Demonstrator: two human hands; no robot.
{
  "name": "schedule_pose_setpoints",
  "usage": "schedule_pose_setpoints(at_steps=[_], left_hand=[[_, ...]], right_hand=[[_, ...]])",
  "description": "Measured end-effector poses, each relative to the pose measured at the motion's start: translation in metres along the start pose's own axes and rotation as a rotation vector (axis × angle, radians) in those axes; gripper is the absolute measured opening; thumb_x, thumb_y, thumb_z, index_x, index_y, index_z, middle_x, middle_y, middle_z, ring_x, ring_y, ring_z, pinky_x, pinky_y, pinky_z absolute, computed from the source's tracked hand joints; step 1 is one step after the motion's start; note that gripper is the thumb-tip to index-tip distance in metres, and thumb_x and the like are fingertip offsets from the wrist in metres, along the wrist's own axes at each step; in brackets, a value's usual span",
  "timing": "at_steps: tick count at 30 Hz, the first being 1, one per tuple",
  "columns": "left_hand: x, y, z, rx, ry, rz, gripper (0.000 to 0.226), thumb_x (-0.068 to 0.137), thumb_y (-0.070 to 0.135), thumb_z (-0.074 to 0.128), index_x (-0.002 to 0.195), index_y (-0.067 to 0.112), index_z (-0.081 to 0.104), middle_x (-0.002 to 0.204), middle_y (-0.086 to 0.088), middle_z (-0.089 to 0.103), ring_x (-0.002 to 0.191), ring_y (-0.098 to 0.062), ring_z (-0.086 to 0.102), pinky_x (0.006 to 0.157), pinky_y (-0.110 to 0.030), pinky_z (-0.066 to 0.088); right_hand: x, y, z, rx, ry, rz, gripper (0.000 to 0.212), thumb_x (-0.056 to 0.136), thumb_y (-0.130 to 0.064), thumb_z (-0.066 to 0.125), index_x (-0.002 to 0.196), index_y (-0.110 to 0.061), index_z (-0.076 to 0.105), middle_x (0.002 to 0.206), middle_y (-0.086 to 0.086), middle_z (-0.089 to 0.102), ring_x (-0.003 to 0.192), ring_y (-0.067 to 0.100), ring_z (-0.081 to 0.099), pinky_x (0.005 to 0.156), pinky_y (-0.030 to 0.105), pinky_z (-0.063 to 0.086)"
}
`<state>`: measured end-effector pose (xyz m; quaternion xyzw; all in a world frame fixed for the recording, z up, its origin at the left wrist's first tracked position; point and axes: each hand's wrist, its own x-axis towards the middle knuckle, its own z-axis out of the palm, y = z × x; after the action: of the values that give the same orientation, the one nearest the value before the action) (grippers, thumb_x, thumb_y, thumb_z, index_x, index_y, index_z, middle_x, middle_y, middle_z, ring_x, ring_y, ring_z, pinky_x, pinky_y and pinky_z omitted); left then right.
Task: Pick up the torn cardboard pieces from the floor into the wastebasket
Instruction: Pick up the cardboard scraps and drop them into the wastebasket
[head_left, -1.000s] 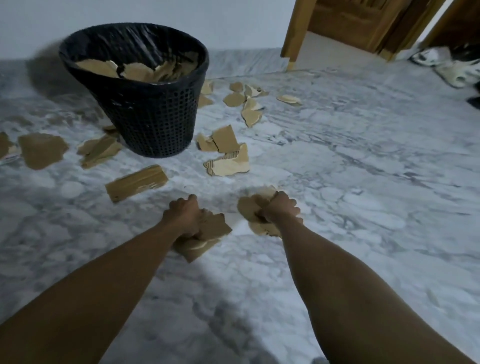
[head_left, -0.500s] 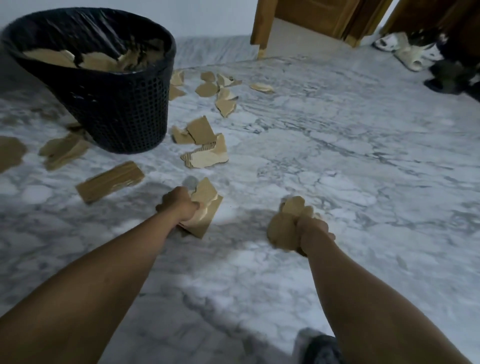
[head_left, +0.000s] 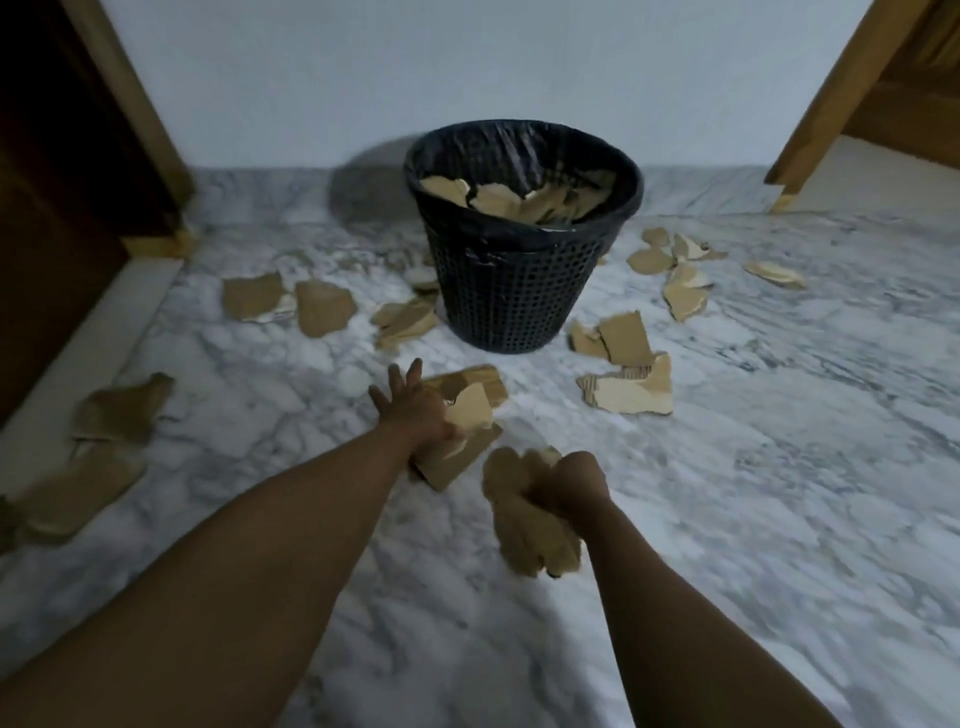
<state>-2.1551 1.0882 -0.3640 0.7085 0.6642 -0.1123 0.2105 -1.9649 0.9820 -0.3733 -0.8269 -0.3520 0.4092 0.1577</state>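
A black mesh wastebasket (head_left: 514, 301) with a plastic liner stands on the marble floor, holding several torn cardboard pieces (head_left: 498, 200). My left hand (head_left: 415, 410) grips a few brown cardboard pieces (head_left: 460, 441) under the thumb, its fingers stretched out over a rectangular cardboard piece (head_left: 483, 382) lying on the floor in front of the basket. My right hand (head_left: 574, 480) is closed on a bundle of cardboard pieces (head_left: 530, 525), held lower and nearer to me. More torn pieces lie right of the basket (head_left: 628, 387) and left of it (head_left: 322, 312).
A dark wooden door and frame (head_left: 78, 156) stand at the left, another wooden frame (head_left: 831, 104) at the right. Larger cardboard pieces (head_left: 98, 452) lie near the left threshold. A white wall rises behind the basket.
My view has swung left, so the wastebasket now sits in the middle. My left hand has moved forward and spread its fingers over the rectangular piece; my right hand drew closer to the left.
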Motion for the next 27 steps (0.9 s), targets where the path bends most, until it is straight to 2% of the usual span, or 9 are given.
schedule_pose_setpoints(at_steps=[3, 7, 10, 11, 14, 18, 21, 24, 27], left_hand=[[0.011, 0.004, -0.006, 0.055, -0.063, 0.087, 0.08, 0.083, 0.056, 0.068, 0.148, 0.019, 0.039, 0.164, -0.002, -0.015, 0.149, -0.035, -0.012, 0.117, -0.063, 0.007], [0.018, 0.017, -0.012, 0.093, -0.089, 0.139, 0.09, 0.084, 0.054, 0.068, 0.151, 0.007, 0.029, 0.162, -0.013, 0.008, 0.142, -0.038, 0.022, 0.113, -0.052, 0.03], [0.027, 0.029, -0.013, 0.104, -0.072, 0.088, 0.085, 0.083, 0.05, 0.071, 0.146, 0.008, 0.032, 0.147, -0.016, 0.03, 0.131, -0.041, 0.031, 0.107, -0.053, 0.031], [0.03, 0.033, -0.013, 0.131, -0.062, 0.081, 0.081, 0.081, 0.05, 0.072, 0.142, 0.01, 0.036, 0.142, -0.016, 0.035, 0.128, -0.041, 0.033, 0.105, -0.053, 0.03], [0.037, 0.038, -0.011, 0.184, -0.02, 0.076, 0.059, 0.083, 0.043, 0.072, 0.13, 0.016, 0.048, 0.131, -0.015, 0.047, 0.123, -0.038, 0.036, 0.103, -0.053, 0.029], [0.041, 0.041, -0.007, 0.205, -0.033, 0.072, 0.06, 0.084, 0.042, 0.068, 0.135, 0.022, 0.042, 0.134, -0.012, 0.046, 0.128, -0.037, 0.033, 0.107, -0.052, 0.026], [0.047, 0.045, -0.007, 0.23, -0.063, 0.052, 0.073, 0.084, 0.051, 0.067, 0.142, 0.02, 0.035, 0.14, -0.011, 0.043, 0.134, -0.038, 0.028, 0.109, -0.055, 0.023], [0.052, 0.043, -0.008, 0.224, -0.103, 0.046, 0.085, 0.083, 0.059, 0.065, 0.149, 0.021, 0.025, 0.149, -0.01, 0.035, 0.14, -0.038, 0.022, 0.111, -0.057, 0.019], [0.058, 0.042, -0.007, 0.191, -0.129, 0.027, 0.092, 0.08, 0.064, 0.065, 0.15, 0.02, 0.024, 0.151, -0.008, 0.032, 0.142, -0.038, 0.02, 0.112, -0.056, 0.019]], right_hand=[[0.003, -0.013, 0.004, 0.014, -0.018, -0.092, 0.031, 0.073, -0.025, 0.079, 0.089, -0.006, 0.06, 0.083, 0.008, 0.064, 0.078, 0.024, 0.064, 0.061, 0.034, 0.054], [0.007, -0.005, -0.022, 0.421, -0.054, 0.013, 0.023, 0.079, -0.004, 0.074, 0.091, -0.003, 0.055, 0.092, 0.014, 0.064, 0.087, 0.035, 0.066, 0.075, 0.053, 0.06], [0.019, 0.007, -0.057, 0.549, -0.056, -0.022, 0.009, 0.082, 0.004, 0.07, 0.083, -0.002, 0.063, 0.087, 0.016, 0.068, 0.075, 0.032, 0.067, 0.055, 0.04, 0.059], [0.026, 0.008, -0.067, 0.495, -0.004, -0.078, 0.004, 0.085, -0.002, 0.069, 0.086, -0.004, 0.066, 0.089, 0.017, 0.069, 0.077, 0.033, 0.068, 0.057, 0.037, 0.057], [0.063, 0.0, -0.093, 0.135, 0.075, -0.25, 0.023, 0.089, -0.03, 0.065, 0.104, -0.012, 0.068, 0.099, 0.014, 0.071, 0.089, 0.029, 0.067, 0.073, 0.037, 0.054], [0.105, -0.031, -0.115, -0.688, 0.024, -0.268, 0.034, 0.088, -0.031, 0.066, 0.117, -0.014, 0.065, 0.132, 0.014, 0.05, 0.119, 0.035, 0.045, 0.1, 0.049, 0.041], [0.126, -0.051, -0.118, -0.819, -0.054, -0.363, 0.038, 0.093, -0.038, 0.058, 0.123, -0.015, 0.064, 0.154, 0.006, 0.026, 0.14, 0.04, 0.021, 0.111, 0.059, 0.026], [0.147, -0.054, -0.113, -0.938, -0.114, -0.395, 0.056, 0.086, -0.04, 0.07, 0.135, -0.014, 0.055, 0.151, 0.014, 0.035, 0.135, 0.038, 0.035, 0.108, 0.046, 0.036], [0.153, -0.047, -0.107, -0.966, -0.13, -0.377, 0.068, 0.083, -0.043, 0.073, 0.142, -0.022, 0.047, 0.152, 0.014, 0.025, 0.136, 0.045, 0.027, 0.108, 0.049, 0.037]])
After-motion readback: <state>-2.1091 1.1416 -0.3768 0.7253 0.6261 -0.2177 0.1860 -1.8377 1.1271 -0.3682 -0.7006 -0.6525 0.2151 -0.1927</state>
